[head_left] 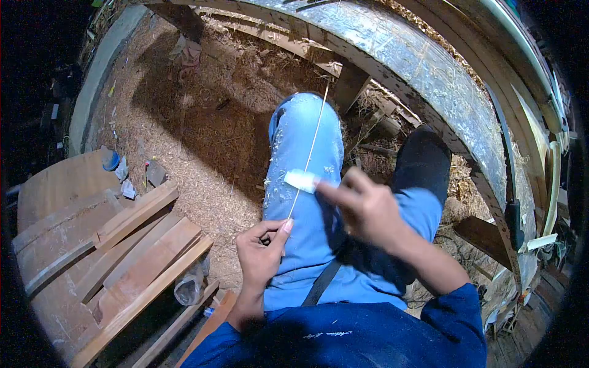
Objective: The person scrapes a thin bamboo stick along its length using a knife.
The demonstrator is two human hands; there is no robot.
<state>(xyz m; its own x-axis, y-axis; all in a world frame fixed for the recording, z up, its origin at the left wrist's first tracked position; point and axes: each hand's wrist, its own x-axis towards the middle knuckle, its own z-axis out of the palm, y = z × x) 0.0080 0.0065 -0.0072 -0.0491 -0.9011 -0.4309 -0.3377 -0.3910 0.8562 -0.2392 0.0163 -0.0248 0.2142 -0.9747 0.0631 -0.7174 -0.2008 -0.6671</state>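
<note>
A thin, straight stick [315, 138] lies slantwise over the thigh in light blue jeans [288, 245]. My left hand [261, 248] pinches its lower end between thumb and fingertips, above the lap. On the right, my right hand [368, 205] is blurred by motion, its fingers closed on a small whitish piece [300, 180]. That piece crosses the stick above the thigh; whether it touches the stick cannot be made out. Pale shavings cling to the jeans around the knee.
Wooden boards [147, 264] are piled at the lower left, with a clear plastic cup [188, 290] beside them. Shavings cover the ground [208, 184]. A long curved plank [423, 80] arches across the top and right. A dark-handled saw [513, 214] is at the right.
</note>
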